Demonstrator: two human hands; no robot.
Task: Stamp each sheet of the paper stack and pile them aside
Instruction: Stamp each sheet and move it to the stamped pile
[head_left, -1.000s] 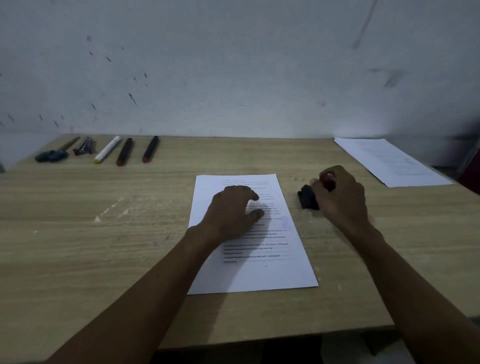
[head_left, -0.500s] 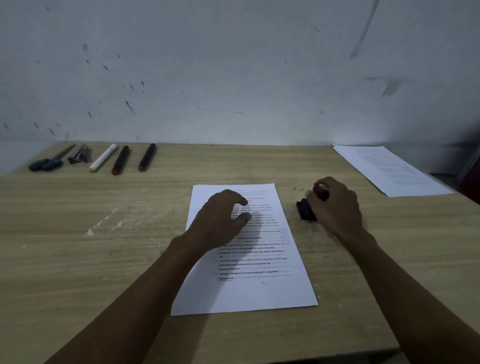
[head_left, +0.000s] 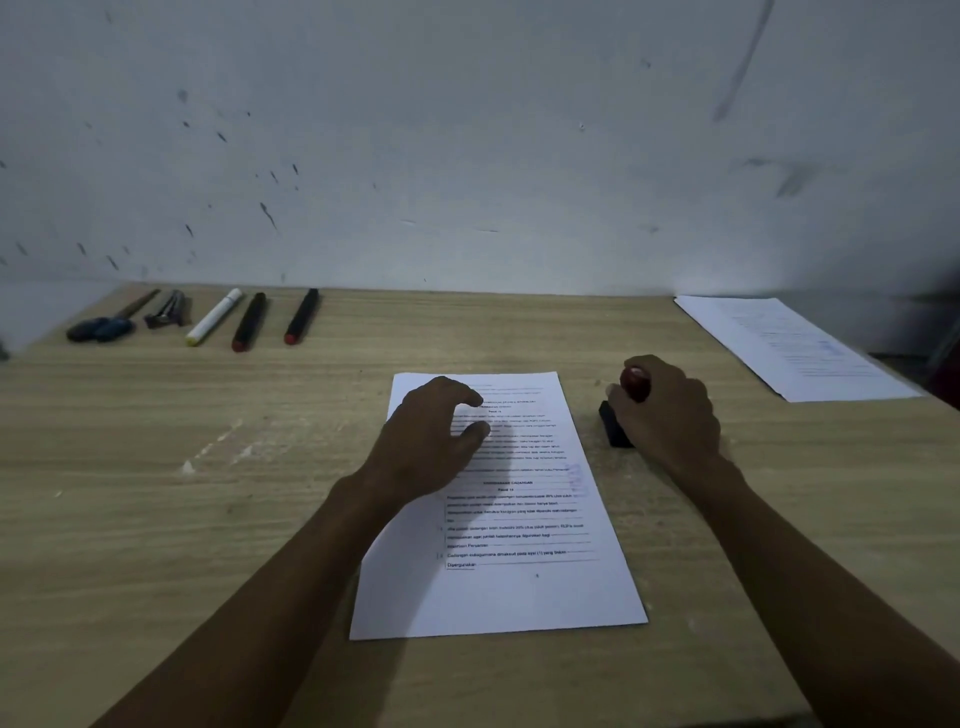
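little moved; l hand (head_left: 431, 436) fingers loose on paper (head_left: 498, 587); r hand (head_left: 670, 415) grips stamp (head_left: 635, 383).

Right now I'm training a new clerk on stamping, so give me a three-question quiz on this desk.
1. True or false: the right hand holds the stamp over the sheet in front.
2. Which hand rests on the sheet in front? A) left hand B) right hand C) neither
3. Fill in: a faint blue stamp mark shows near the sheet's ____ edge.

Key
1. False: the stamp is on the desk beside the sheet, to its right.
2. A
3. right
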